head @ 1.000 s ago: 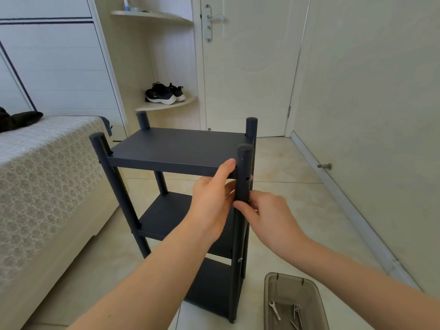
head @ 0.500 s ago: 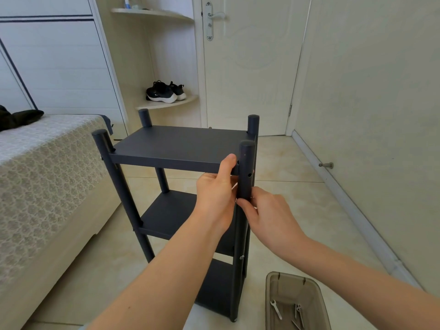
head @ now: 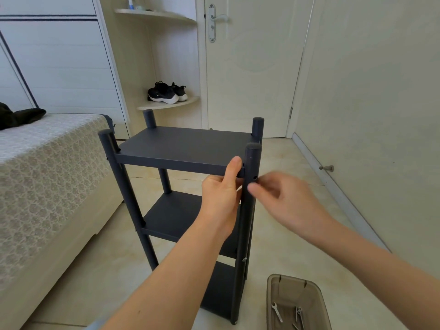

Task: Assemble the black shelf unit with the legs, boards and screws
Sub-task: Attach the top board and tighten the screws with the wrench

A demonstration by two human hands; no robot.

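Observation:
The black shelf unit stands upright on the tiled floor, with three boards between four round legs. My left hand (head: 220, 198) grips the front edge of the top board (head: 183, 146) at its right corner, thumb on top, beside the near-right leg (head: 252, 158). A small hole (head: 255, 177) shows in that leg just below the board. My right hand (head: 285, 201) is blurred to the right of the leg, its fingertips close to the hole. Whether it holds a screw is hidden by the blur. A screw head (head: 244, 259) shows lower on the same leg.
A brown plastic tray (head: 270, 296) lies on the floor at the lower right, with a small wrench (head: 277, 312) and other metal bits inside. A bed (head: 47, 175) runs along the left. The wall with a door stop (head: 327, 168) is on the right, and a door (head: 250, 67) behind.
My right hand has come off the near-right leg and swung up and to the right, uncovering the hole. My left hand keeps its grip on the top board's corner.

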